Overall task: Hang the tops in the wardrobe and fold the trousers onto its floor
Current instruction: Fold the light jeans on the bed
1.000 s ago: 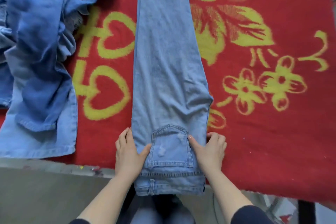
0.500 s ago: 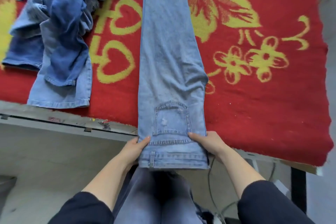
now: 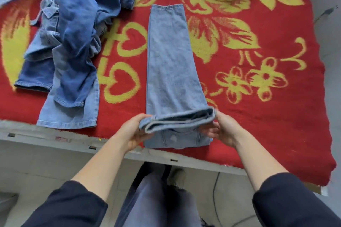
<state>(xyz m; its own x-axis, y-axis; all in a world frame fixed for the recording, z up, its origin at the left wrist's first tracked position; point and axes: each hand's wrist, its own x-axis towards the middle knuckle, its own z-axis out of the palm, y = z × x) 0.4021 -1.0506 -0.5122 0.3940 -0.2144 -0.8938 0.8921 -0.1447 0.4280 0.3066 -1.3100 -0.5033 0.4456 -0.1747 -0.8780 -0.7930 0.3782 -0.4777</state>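
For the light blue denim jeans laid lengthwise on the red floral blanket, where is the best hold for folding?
The thick waistband end, at its two outer corners, one hand from each side. The light blue denim jeans lie as a narrow strip running away, so this near end lifts evenly. The left hand and right hand grip there.

Red yellow-flowered blanket [image 3: 276, 116] covers grey table [image 3: 46, 140]; cable [image 3: 215, 199] on floor [image 3: 36, 167].

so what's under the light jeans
The light jeans lie on the red blanket; under the raised fold their pocket shows. The blanket's pattern beneath is covered.
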